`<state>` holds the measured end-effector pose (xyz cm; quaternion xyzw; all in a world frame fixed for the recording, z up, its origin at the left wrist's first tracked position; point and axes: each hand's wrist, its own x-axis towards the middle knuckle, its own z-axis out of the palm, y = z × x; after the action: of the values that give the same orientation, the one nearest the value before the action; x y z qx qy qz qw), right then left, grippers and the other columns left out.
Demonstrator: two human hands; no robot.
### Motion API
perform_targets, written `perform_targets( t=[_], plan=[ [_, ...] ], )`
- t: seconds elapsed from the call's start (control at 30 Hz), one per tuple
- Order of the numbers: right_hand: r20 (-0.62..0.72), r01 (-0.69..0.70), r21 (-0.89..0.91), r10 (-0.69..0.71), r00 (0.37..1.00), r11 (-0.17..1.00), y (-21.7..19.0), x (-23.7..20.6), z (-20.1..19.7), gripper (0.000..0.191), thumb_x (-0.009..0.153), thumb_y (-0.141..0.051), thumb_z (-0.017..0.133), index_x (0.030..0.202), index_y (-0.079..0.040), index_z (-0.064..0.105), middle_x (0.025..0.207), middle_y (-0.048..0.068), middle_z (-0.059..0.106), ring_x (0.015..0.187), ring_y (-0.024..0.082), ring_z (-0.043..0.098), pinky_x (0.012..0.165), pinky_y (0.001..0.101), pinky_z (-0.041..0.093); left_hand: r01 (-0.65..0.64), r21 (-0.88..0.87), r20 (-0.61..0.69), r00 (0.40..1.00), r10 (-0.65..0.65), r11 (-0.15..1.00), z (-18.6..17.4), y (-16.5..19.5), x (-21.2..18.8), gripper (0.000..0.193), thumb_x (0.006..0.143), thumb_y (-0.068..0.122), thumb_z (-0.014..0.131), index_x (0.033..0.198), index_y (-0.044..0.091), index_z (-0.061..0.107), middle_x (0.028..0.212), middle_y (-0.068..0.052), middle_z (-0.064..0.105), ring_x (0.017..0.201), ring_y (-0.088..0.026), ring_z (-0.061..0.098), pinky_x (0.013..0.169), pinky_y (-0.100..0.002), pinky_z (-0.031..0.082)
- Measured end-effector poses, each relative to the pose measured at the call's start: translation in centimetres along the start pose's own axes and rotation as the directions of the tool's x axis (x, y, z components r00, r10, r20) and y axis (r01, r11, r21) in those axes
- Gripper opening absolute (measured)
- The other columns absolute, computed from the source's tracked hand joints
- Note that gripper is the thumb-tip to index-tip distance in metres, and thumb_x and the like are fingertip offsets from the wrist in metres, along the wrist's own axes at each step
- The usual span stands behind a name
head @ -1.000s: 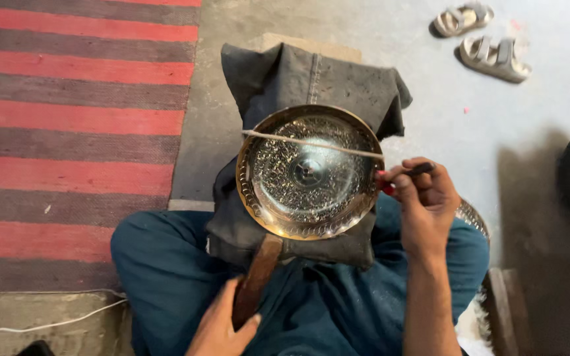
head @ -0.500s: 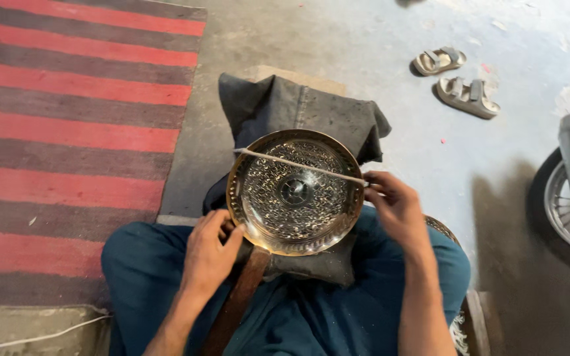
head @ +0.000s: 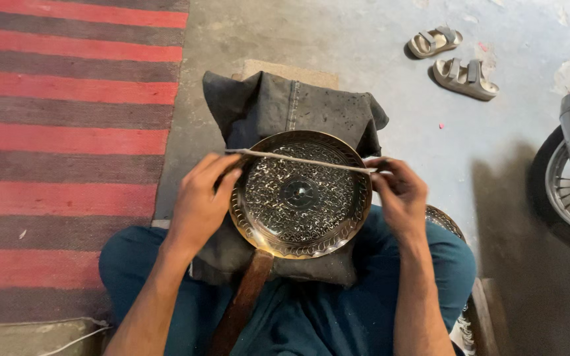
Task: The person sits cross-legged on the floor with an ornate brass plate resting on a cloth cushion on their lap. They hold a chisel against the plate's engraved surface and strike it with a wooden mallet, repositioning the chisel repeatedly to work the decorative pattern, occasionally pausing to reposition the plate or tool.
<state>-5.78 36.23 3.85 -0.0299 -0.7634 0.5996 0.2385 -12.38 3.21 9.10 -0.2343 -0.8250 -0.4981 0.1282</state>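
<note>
Head view shows me seated on the floor with an engraved brass plate (head: 300,194) lying on a dark cushion (head: 285,105) over my lap. I judge I'm setting a thin rod (head: 298,159) across the plate's upper part, perhaps as a straightedge; that is only a guess. My left hand (head: 200,198) rests at the plate's left rim, fingers curled around the rod's near end. My right hand (head: 400,192) pinches the other end just past the right rim. Both hands are closed on the rod, which lies nearly level between them, touching or just above the plate. A next move would call for keeping both ends steady. A wooden handle (head: 242,303) lies below the plate, untouched. Sandals (head: 453,62) sit well apart.
</note>
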Motion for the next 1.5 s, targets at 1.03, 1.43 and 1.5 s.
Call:
perform_targets(
  t=[1.03,1.43,1.5],
  plan=[
    [0.235,0.137,-0.071,-0.117,0.965,0.988,-2.5,-4.9,9.8,0.025,0.096,0.005,0.068,0.120,0.001,0.067,0.104,0.009,0.078,0.099,0.014,0.076,0.088,0.0276,0.062,0.097,0.293,0.202,0.966,-0.161,0.951,-4.1,0.7,-8.1,0.064,0.075,0.010,0.072,0.135,0.011,0.050,0.114,-0.021,0.069,0.091,-0.043,0.069,0.077,-0.049,0.057],
    [0.209,0.222,-0.055,-0.207,0.956,0.973,-1.8,-5.1,10.2,0.029,0.098,0.005,0.066,0.126,-0.001,0.064,0.107,0.012,0.077,0.102,0.017,0.076,0.089,0.0290,0.063,-0.101,0.400,0.284,0.959,-0.019,0.911,-4.8,2.7,-3.7,0.088,0.073,0.005,0.075,0.153,0.022,0.041,0.091,-0.012,0.057,0.082,-0.033,0.064,0.075,-0.048,0.053],
    [0.211,0.253,-0.083,-0.231,0.950,0.964,-1.9,-5.1,10.2,0.027,0.097,0.006,0.067,0.123,0.000,0.064,0.106,0.012,0.077,0.101,0.017,0.076,0.089,0.0287,0.063,-0.148,0.411,0.284,0.958,0.029,0.900,-4.7,2.7,-3.5,0.091,0.073,0.005,0.075,0.155,0.024,0.040,0.090,-0.011,0.056,0.081,-0.033,0.063,0.075,-0.048,0.052]
  ],
)
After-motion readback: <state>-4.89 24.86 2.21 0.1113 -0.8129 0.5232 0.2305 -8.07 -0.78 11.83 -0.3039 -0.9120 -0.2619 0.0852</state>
